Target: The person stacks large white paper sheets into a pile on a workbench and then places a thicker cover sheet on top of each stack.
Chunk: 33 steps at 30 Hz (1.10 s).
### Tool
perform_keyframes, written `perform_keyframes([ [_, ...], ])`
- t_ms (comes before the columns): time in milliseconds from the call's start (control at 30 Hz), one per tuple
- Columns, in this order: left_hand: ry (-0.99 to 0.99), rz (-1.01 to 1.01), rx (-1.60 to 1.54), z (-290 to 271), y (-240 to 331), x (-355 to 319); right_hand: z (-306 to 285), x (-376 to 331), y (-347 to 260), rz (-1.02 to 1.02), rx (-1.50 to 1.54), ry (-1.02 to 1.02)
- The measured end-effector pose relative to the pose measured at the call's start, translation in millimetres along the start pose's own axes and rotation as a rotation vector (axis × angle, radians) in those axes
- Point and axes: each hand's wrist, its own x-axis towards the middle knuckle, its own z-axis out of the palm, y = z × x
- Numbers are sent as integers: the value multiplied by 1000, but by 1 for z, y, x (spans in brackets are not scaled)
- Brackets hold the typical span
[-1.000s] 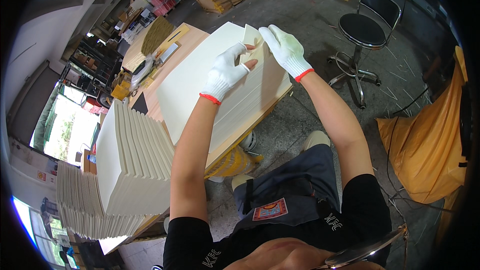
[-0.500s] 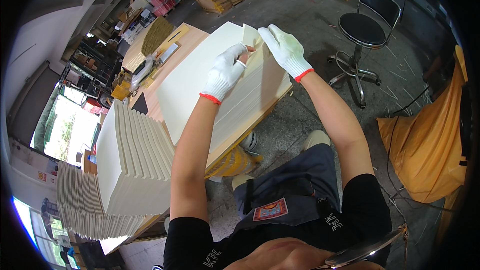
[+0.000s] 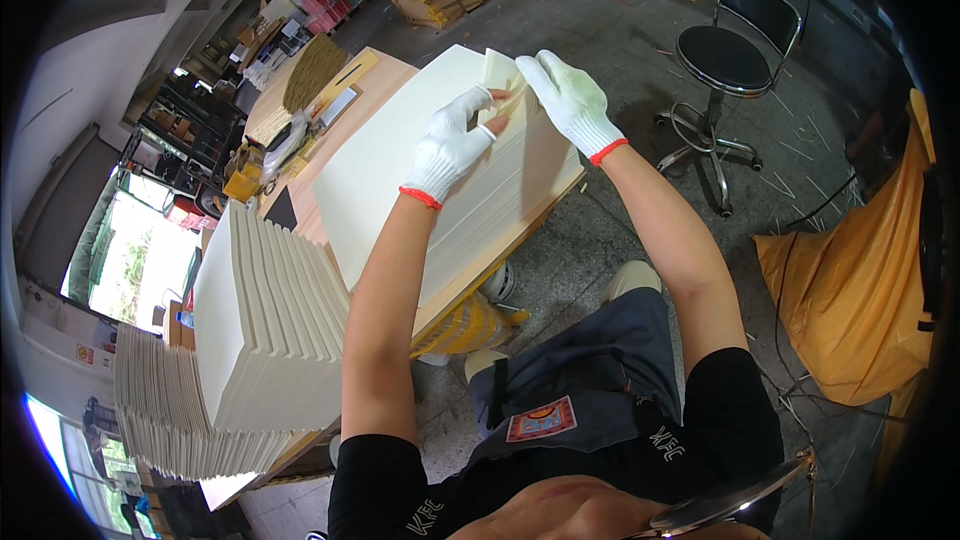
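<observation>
A thick stack of cream-white sheets (image 3: pixel 400 130) lies on the wooden table in front of me. My left hand (image 3: pixel 450 143), in a white glove with the thumb and index fingertips bare, is over the stack's right edge. Its thumb and index finger are apart, by the sheet edges. At the far right corner some sheets (image 3: pixel 497 70) stand bent up. Against that corner rests my right hand (image 3: pixel 568 100), gloved in white with a red cuff, its fingers stretched out together. The undersides of its fingers are hidden.
To the left stand a stack of folded white sheets (image 3: pixel 265 310) and a pile of thinner sheets (image 3: pixel 160 400). Beyond my right arm are a black swivel stool (image 3: pixel 725 60) and an orange sack (image 3: pixel 850 310). A yellow container (image 3: pixel 460 325) is under the table edge.
My left thumb and index finger have spread further apart at the sheet edges. My right hand stays almost where it was.
</observation>
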Motion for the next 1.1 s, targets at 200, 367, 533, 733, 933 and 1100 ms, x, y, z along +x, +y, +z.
perform_keyframes([
  [200,19,1,-8,-2,6,-3,-3,-3,-4,-17,-32,8],
  [367,-14,-22,91,-2,6,-2,2,-1,1,-37,-48,23],
  [533,-11,-12,13,0,-2,1,0,-1,-2,-15,-52,9],
  [733,28,-15,-38,-2,9,-4,-5,-5,-8,-10,-22,-13],
  [933,14,49,61,1,-2,0,2,-2,-1,-25,-59,28],
  [1100,-8,-10,60,1,0,1,3,-1,1,-32,-61,36],
])
